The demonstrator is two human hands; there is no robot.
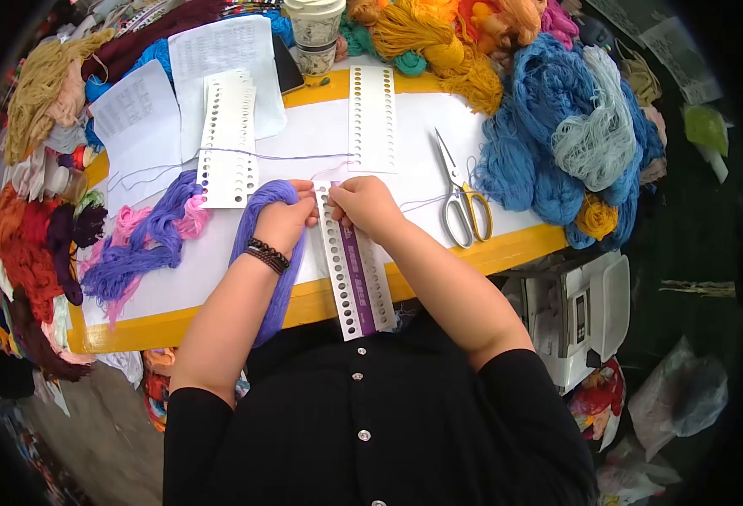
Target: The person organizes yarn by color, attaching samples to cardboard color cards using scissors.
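My left hand (285, 221) grips a bundle of violet yarn (263, 199) that loops over the wrist and hangs down past the table's front edge. My right hand (364, 206) pinches a thin violet thread at the top end of a long white punched card (353, 271) with two rows of holes and a purple strip down its middle. Both hands meet at the card's upper end. The card lies on the white table top (219, 261) and sticks out over its yellow edge.
Scissors (461, 202) lie right of my hands. Two more punched cards (228, 139) (372, 118) lie behind, with printed paper sheets (219, 51). A purple and pink skein (148, 240) lies left. Blue yarn heaps (548, 143) sit right, a paper cup (316, 34) at the back.
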